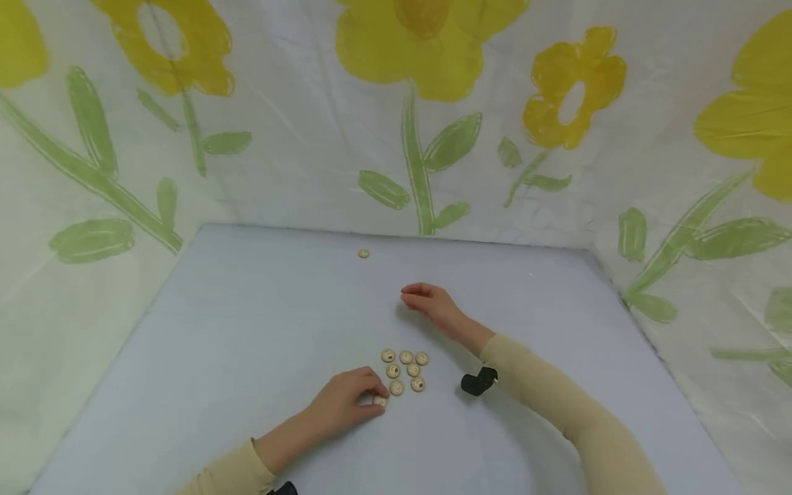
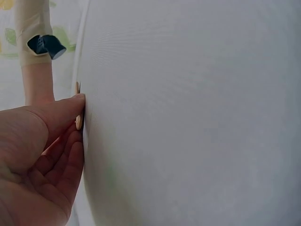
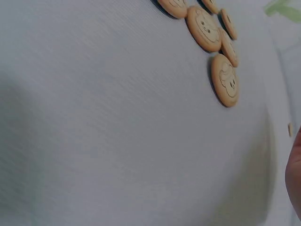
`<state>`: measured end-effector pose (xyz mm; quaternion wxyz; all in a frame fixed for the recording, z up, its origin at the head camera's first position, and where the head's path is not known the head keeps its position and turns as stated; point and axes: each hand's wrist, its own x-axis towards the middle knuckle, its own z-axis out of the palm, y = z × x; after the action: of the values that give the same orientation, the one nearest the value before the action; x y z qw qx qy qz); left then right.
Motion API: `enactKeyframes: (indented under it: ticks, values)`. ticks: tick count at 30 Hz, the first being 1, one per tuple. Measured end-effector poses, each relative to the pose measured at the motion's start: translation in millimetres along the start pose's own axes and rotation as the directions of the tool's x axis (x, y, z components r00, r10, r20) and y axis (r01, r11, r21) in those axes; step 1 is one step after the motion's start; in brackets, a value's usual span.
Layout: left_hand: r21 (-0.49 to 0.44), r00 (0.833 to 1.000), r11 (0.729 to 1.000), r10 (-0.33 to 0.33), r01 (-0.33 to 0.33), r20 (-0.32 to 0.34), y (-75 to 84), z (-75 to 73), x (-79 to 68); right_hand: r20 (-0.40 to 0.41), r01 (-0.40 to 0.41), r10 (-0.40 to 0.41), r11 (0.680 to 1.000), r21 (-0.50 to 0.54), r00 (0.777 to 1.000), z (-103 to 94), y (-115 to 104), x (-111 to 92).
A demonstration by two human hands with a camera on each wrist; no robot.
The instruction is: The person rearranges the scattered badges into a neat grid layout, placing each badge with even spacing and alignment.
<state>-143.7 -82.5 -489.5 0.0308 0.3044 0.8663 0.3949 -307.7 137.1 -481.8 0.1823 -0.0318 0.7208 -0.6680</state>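
Observation:
My left hand (image 1: 349,404) rests low over the table and pinches a round, pale tan cookie (image 1: 380,401) between thumb and fingers. In the left wrist view the edge of that cookie (image 2: 79,123) shows beside the thumb tip. Just beyond it lies a close group of several similar cookies (image 1: 413,370), in short columns. Cartoon faces mark their tops, as on the nearest cookie (image 3: 225,80) in the right wrist view. Over the table behind the group, my right hand (image 1: 433,304) hovers with loosely bent fingers and no visible thing in them.
One more cookie (image 1: 364,254) lies by itself near the far edge of the pale table (image 1: 260,295). White sheeting (image 1: 297,158) painted with yellow flowers stands around the back and sides. Each wrist wears a black camera, like the one (image 1: 479,381) on the right.

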Motion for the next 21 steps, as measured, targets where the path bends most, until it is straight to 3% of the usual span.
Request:
enactKeyframes:
  ticks: [8, 21]
  values:
    - [-0.014, 1.0, 1.0, -0.006, 0.006, 0.008, 1.1, -2.2, 0.8, 0.074, -0.01, 0.014, 0.999, -0.05, 0.997, -4.4, 12, -29]
    - [-0.023, 1.0, 1.0, -0.006, 0.006, 0.01, 0.2, -0.9, 1.1, 0.096, -0.036, 0.042, 0.997, -0.063, 0.995, -4.9, 23, -70]
